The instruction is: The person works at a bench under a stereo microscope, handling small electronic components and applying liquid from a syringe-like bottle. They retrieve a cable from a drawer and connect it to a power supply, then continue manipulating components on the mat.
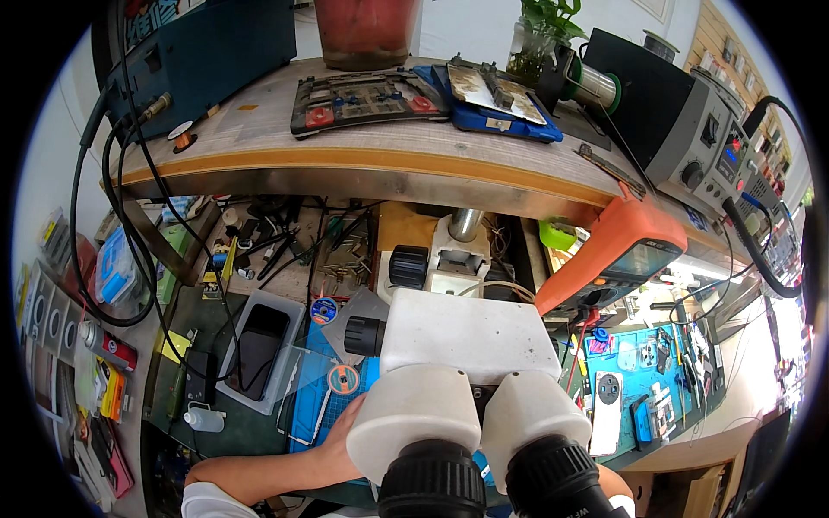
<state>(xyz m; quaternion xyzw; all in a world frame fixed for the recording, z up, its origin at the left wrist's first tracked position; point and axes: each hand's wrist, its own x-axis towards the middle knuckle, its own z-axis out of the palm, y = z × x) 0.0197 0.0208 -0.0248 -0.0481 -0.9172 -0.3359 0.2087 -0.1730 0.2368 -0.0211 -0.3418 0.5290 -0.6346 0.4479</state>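
Observation:
A white stereo microscope (466, 332) with two black eyepieces fills the middle and lower part of the view. My left hand (343, 439) reaches in from the lower left beside it, over a blue work mat (319, 406). Its fingers are hidden behind the microscope head, so what they touch does not show. Just beyond that hand lies an orange-rimmed spool (343, 378). Of my right arm (615, 483) only a bit of forearm and white sleeve shows, right of the eyepieces; the microscope covers the right hand.
A phone (262, 332) lies in a clear plastic tray, with a small bottle (205, 420) nearby. To the right, an orange multimeter (617, 250) leans against the shelf (250, 142). Another phone (608, 401) rests by a second blue mat. Cables (129, 259) hang at the left.

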